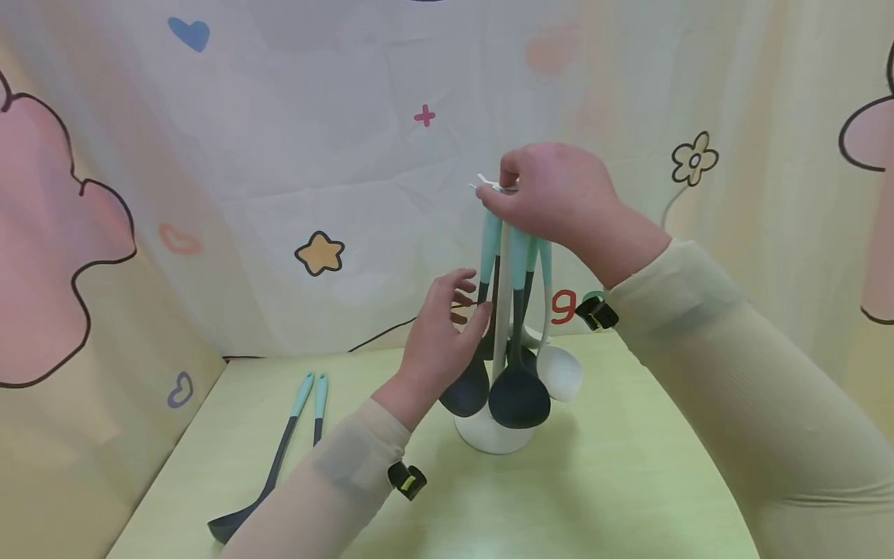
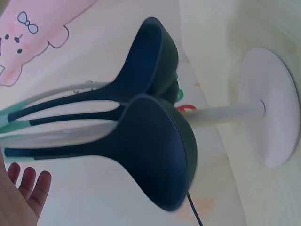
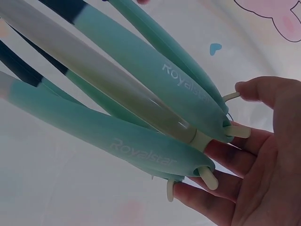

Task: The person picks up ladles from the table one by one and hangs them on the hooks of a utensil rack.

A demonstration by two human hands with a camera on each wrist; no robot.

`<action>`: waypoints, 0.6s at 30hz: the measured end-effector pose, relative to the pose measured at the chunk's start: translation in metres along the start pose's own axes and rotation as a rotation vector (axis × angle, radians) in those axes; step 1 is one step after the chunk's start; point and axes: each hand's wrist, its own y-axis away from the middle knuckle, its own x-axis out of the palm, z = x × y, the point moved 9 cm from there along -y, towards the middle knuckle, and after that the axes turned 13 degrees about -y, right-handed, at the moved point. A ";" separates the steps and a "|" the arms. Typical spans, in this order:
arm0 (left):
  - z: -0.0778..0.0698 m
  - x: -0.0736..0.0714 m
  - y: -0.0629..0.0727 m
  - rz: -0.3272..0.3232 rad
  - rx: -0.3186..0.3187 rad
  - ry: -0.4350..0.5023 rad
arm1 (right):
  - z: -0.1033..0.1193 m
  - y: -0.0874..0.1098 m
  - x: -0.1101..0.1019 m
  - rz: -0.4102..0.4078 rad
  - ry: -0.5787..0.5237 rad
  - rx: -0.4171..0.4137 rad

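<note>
A white utensil rack [image 1: 492,439] stands on the table, with several mint-handled utensils hanging round its pole. Among them are a black ladle [image 1: 520,400] at the front, a second dark utensil [image 1: 466,392] to its left and a white-headed spoon [image 1: 560,374] on the right. My right hand [image 1: 559,186] grips the rack's top from above; in the right wrist view, thumb and fingers touch the small hooks [image 3: 208,179] that carry the handles. Beside the left-hand utensils is my left hand [image 1: 443,334], fingers spread and relaxed, holding nothing.
On the table's left lie a black ladle [image 1: 275,466] with a mint handle and another mint-handled utensil [image 1: 320,396], its lower part hidden by my left forearm. A patterned curtain [image 1: 349,155] hangs right behind the table.
</note>
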 end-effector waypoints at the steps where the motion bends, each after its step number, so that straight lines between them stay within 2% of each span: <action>1: 0.003 -0.001 0.000 0.005 -0.003 0.006 | -0.001 0.000 0.000 0.001 0.002 0.002; 7: 0.025 -0.010 0.001 0.006 -0.065 0.011 | 0.000 0.000 0.001 0.002 -0.001 -0.004; 15: 0.057 -0.025 0.002 0.005 -0.222 -0.029 | 0.001 0.000 0.000 -0.006 -0.003 -0.013; 18: 0.074 -0.029 0.003 0.019 -0.296 -0.074 | 0.000 0.000 -0.001 -0.009 -0.004 -0.013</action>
